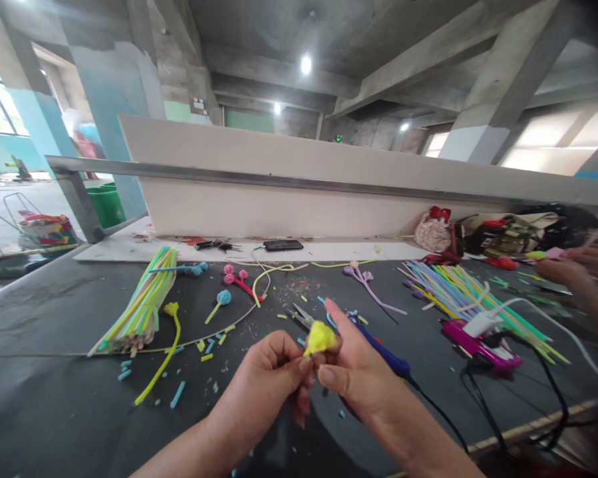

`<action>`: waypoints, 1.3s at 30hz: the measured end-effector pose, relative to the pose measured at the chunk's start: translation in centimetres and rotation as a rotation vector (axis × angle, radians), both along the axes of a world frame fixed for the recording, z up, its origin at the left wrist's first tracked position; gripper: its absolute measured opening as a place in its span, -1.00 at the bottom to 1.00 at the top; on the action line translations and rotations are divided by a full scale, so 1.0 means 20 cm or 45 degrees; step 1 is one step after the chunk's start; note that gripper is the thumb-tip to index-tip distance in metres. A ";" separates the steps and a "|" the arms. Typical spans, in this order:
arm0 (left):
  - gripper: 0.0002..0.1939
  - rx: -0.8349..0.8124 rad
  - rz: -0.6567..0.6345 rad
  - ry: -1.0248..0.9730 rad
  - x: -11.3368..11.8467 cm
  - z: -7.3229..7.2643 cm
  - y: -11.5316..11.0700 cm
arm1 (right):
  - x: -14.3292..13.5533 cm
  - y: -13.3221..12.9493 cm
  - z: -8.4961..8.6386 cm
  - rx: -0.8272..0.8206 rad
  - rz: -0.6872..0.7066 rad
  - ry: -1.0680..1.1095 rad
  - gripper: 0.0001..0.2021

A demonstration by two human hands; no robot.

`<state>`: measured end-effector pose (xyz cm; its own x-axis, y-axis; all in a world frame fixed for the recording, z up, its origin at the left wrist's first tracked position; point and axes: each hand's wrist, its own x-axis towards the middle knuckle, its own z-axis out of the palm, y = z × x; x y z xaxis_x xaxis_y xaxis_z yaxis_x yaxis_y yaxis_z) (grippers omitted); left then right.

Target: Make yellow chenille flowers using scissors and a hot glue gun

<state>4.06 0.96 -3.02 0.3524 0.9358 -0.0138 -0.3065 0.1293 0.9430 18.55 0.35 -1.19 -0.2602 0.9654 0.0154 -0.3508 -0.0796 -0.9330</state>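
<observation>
A small yellow fuzzy flower head [321, 337], seemingly of pipe cleaner, is held up between my two hands above the dark table. My left hand [274, 372] pinches its base between thumb and fingertips. On the other side, my right hand [356, 372] has its thumb and curled fingers at the same base, with the index finger stretched up beside the bloom. Behind the flower, metal blades [301, 315] of scissors or pliers poke out; my hands hide their handles. A blue corded tool [391, 358], its front end partly covered, lies right of my right hand.
Bundled pipe cleaners [142, 299] lie left, loose ones [458, 292] right. Finished stems, such as a purple one [366, 285], and cut scraps are scattered about. A magenta power strip [481, 348] with cords sits right. Another person's hand [578, 265] works at far right.
</observation>
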 end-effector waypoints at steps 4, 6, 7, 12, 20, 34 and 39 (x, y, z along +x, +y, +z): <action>-0.78 0.040 0.096 0.128 0.00 0.00 0.01 | 0.08 0.02 0.04 0.230 -0.129 -0.184 -0.05; -0.81 0.075 0.139 0.238 0.00 0.00 0.01 | 0.10 0.01 0.05 0.347 -0.170 -0.300 -0.27; -0.82 0.110 0.161 0.298 -0.01 0.00 0.01 | 0.10 0.01 0.05 0.386 -0.171 -0.355 -0.37; -0.92 0.411 0.245 0.512 -0.01 -0.02 0.01 | 0.11 0.00 0.04 0.508 -0.205 -0.621 -0.70; -0.95 0.718 0.354 0.696 -0.03 -0.02 -0.03 | 0.12 0.00 0.07 0.620 -0.184 -0.905 -0.79; -0.92 0.871 0.388 0.808 -0.03 0.00 -0.04 | 0.12 0.01 0.08 0.636 -0.095 -0.916 -0.81; -0.94 0.815 0.369 0.790 -0.01 0.02 -0.05 | 0.10 0.02 0.08 0.454 -0.093 -0.762 -0.79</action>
